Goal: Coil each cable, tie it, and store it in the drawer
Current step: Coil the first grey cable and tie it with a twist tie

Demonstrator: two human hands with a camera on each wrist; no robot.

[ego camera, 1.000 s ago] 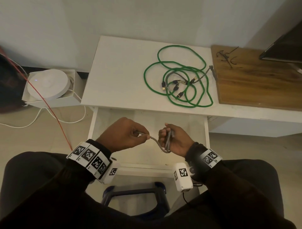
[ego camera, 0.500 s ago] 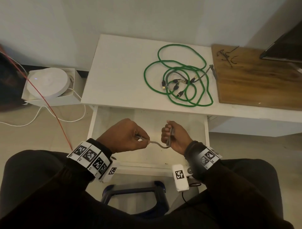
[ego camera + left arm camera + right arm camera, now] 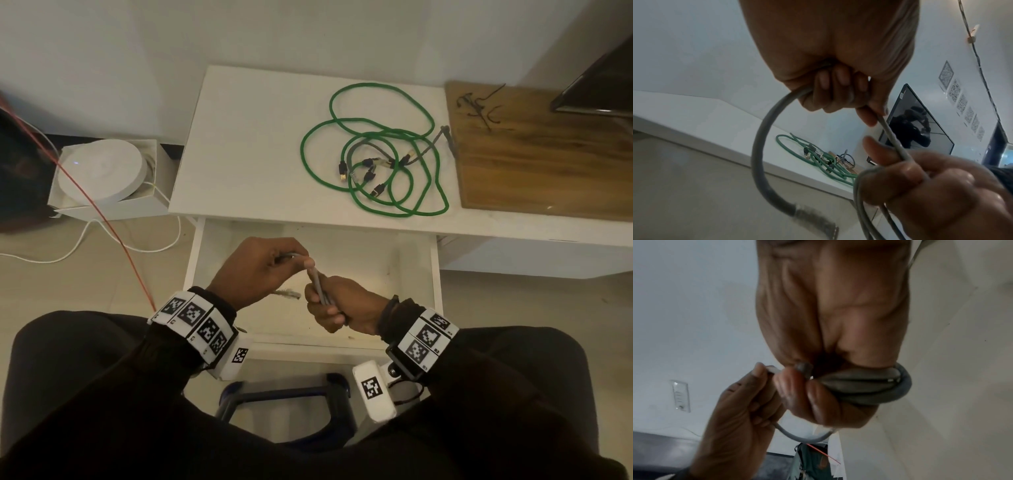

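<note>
The room is lit softly and looks a bit dim. Both wrist pictures are blurred up close, and straight lines are bent near the edges.

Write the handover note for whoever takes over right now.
Right hand grips the coiled grey cable. Left hand holds its free end, connector dangling, over the open drawer.
Done: grey cable mostly coiled.
Left: tie it and store it; then untangle the green cable and the other grey one on the table, coil, tie and store. Ties lie on the wooden board.
</note>
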